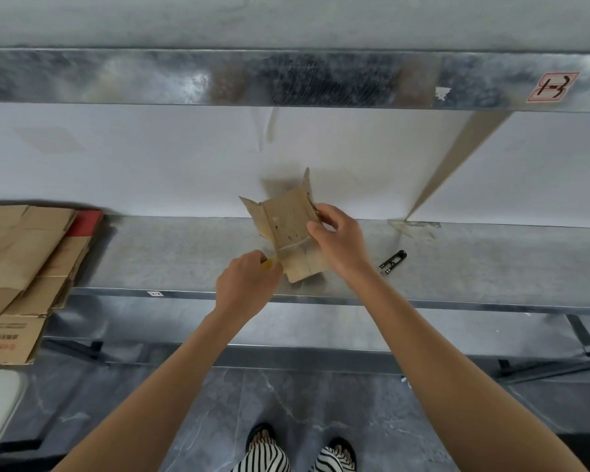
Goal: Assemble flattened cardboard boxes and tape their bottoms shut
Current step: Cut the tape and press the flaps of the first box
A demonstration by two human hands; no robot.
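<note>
- Our right grip (338, 240) clasps the right edge of the small cardboard box (286, 229), with the thumb on its near face. It holds the box tilted above the counter (474, 264).
- Our left grip (246, 284), just below and left of the box, is curled round a small yellow item (268, 264). Most of it is hidden, so it may be the tape's holder, but we cannot tell.
- A pale tape strip (295, 245) crosses the box's near face between the two grips.
- To do this step well, we judge that the right grip should hold firm so the flaps meet flush. The left should draw the strip taut and straight over the seam, then press it flat before any cutting.
- We count one box in hand, one strip and one yellow item.
- One black cutter (393, 262) lies on the counter to the right of the right grip.
- One stack of flattened boxes (24, 260) sits well to the left of the left grip. It holds several sheets, though we cannot count them exactly.
</note>
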